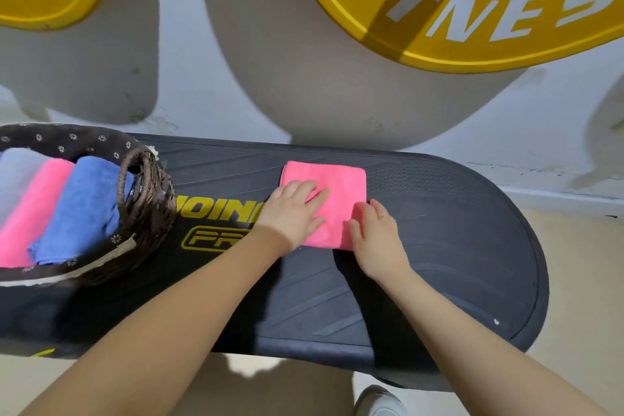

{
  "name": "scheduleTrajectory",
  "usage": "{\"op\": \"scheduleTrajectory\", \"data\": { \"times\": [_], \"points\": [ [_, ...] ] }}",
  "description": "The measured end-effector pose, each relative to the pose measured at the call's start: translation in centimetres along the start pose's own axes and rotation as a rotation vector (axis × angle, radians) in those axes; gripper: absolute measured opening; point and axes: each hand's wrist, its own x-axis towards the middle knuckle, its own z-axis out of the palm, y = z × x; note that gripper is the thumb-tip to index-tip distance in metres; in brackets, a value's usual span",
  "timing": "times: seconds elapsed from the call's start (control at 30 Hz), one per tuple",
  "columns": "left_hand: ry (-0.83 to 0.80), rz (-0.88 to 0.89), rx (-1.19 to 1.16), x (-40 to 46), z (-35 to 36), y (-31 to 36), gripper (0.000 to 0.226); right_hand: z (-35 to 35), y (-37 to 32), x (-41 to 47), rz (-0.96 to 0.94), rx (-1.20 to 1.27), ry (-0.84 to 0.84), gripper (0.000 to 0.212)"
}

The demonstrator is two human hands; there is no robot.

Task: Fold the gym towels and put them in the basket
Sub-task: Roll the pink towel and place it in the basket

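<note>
Folded pink microfibre towel [332, 192] lies flat on the black rubber step board [456, 230], well right of the wicker basket [145, 213]. Left hand [292, 211] presses it flat, fingers straight; right hand [376, 230] rests open on its right edge. Soft, light, floppy: likely best pinched along the folded edge with support underneath, or it unfolds.

Both forearms are seen bare, no sleeves in view. A thin gold ring [382, 217] is worn on a finger of the right hand [378, 240].
</note>
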Motion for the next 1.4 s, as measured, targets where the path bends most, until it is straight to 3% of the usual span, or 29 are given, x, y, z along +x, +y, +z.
{"op": "scheduleTrajectory", "data": {
  "times": [0.03,0.17,0.27,0.33,0.43,0.53,0.6,0.7,0.77,0.9,0.97,1.0,1.07,1.13,1.2,1.3,1.4],
  "points": [
    [0.018,-0.013,-0.025,0.0,0.1,0.3,0.049,-0.3,-0.3,0.4,0.03,0.049,0.042,0.036],
    [-0.208,-0.146,-0.196,0.3,0.5,0.1,0.047,-0.8,-0.8,1.8,0.211,0.269,0.051,0.034],
    [-0.227,-0.151,-0.37,0.9,0.7,-0.9,0.045,-1.3,-0.8,2.6,0.347,0.681,-0.055,0.018],
    [-0.24,-0.182,-0.494,0.8,0.8,-1.5,0.044,-1.8,-1.5,2.7,0.331,0.854,-0.118,0.009],
    [-0.17,-0.231,-0.706,0.6,0.4,-2.2,0.036,-2.0,-2.9,3.0,0.196,0.804,-0.106,0.018],
    [-0.136,-0.379,-1.232,0.2,-1.1,-2.4,0.024,-1.6,-5.0,3.1,0.12,0.837,-0.164,0.027],
    [-0.15,-0.493,-1.544,0.0,-1.6,-2.5,0.03,-0.8,-6.3,3.3,0.06,0.734,-0.219,0.041],
    [-0.183,-0.595,-1.704,-0.5,-1.0,-3.7,0.049,0.5,-7.9,3.2,0.015,0.558,-0.321,0.068],
    [-0.163,-0.551,-1.567,-0.9,-0.5,-3.9,0.04,1.2,-8.4,3.2,0.001,0.519,-0.363,0.066],
    [0.201,-0.558,-1.33,-1.1,1.1,-3.6,0.056,1.4,-8.6,3.4,-0.048,0.456,-0.359,0.038],
    [0.313,-0.481,-1.07,-1.4,2.0,-3.7,0.054,1.5,-8.4,3.0,-0.134,0.239,-0.211,0.018],
    [0.317,-0.443,-0.925,-1.6,2.3,-3.8,0.049,1.6,-8.0,2.7,-0.183,0.158,-0.105,0.019],
    [0.303,-0.395,-0.648,-1.8,2.6,-4.3,0.041,1.8,-7.3,2.2,-0.194,0.212,-0.013,0.033],
    [0.282,-0.339,-0.456,-1.7,2.7,-4.7,0.047,2.3,-6.7,2.0,-0.204,0.266,-0.041,0.045],
    [0.195,-0.28,-0.328,-1.4,2.5,-4.9,0.06,3.1,-6.3,2.2,-0.235,0.166,-0.096,0.053],
    [-0.069,-0.303,-0.316,-0.7,2.3,-5.5,0.069,3.8,-6.2,3.1,-0.237,0.03,-0.109,0.06],
    [-0.203,-0.249,-0.385,-0.3,2.0,-6.2,0.078,4.1,-6.6,4.9,-0.141,-0.027,-0.103,0.061]
  ]
}}
